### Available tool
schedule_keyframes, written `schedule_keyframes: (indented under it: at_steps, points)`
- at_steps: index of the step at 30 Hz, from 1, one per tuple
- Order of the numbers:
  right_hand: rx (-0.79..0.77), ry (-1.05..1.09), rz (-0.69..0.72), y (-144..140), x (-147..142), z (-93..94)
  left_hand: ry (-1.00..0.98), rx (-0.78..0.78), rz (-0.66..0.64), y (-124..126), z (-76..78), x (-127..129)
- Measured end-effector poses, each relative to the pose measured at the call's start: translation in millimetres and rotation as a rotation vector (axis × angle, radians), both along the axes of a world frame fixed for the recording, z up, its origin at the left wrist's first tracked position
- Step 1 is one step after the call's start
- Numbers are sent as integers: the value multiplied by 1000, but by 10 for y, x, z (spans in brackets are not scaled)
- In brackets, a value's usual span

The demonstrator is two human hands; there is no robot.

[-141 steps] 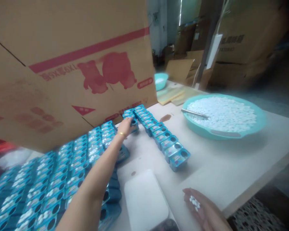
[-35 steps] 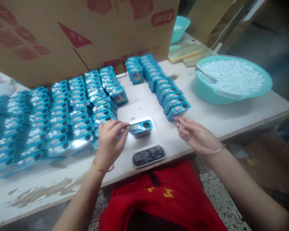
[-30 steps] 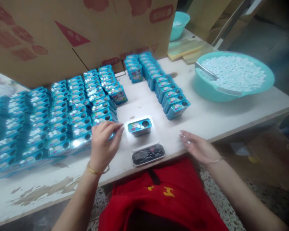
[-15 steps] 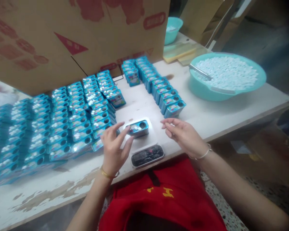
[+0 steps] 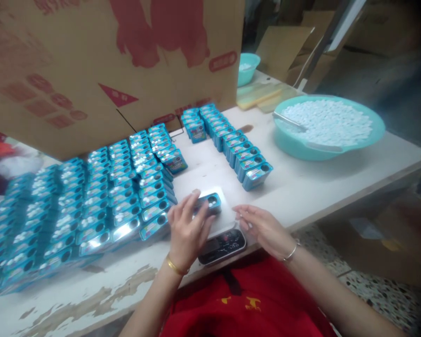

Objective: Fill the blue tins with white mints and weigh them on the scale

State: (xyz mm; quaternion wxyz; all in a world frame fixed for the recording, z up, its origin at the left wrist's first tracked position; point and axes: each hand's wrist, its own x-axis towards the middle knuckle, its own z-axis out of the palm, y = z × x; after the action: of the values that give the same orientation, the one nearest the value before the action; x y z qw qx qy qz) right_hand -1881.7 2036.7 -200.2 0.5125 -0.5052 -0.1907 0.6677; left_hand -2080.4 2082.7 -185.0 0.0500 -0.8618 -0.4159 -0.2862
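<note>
A small blue tin [image 5: 215,201] with a round dark opening and white tablets on its top lies on the white plate of a small scale [image 5: 224,216]. My left hand [image 5: 186,225] is closed over the tin's left end, fingers on the far side and thumb on the near side, hiding much of it. The scale's black display panel [image 5: 222,245] faces me, partly covered by that hand. Just right of the plate, my right hand [image 5: 264,230] holds its thumb and fingertips together. Whether anything sits in that pinch is too small to tell.
Rows of blue tins [image 5: 122,201] topped with white tablets fill the left; more tins [image 5: 231,140] stand in a line behind the scale. A turquoise basin [image 5: 301,145] of white tablets with a metal scoop [image 5: 289,120] stands right. A large carton [image 5: 91,56] walls off the back.
My left hand has moved from spread fingers beside the tin to closing over its left end. My right hand stays pinched near the plate. The view has tilted up slightly.
</note>
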Motion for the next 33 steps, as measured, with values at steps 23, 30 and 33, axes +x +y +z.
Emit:
schedule_keyframes:
  at_steps: [23, 30, 33]
  points:
    - [-114, -123, -121, -106, 329, -766, 407, -261, 178, 3006, 190, 953]
    - [-132, -109, -83, -145, 379, -757, 480, -196, 238, 2673, 357, 437]
    - [-108, -90, -77, -153, 382, -748, 560, -202, 277, 2352, 352, 102]
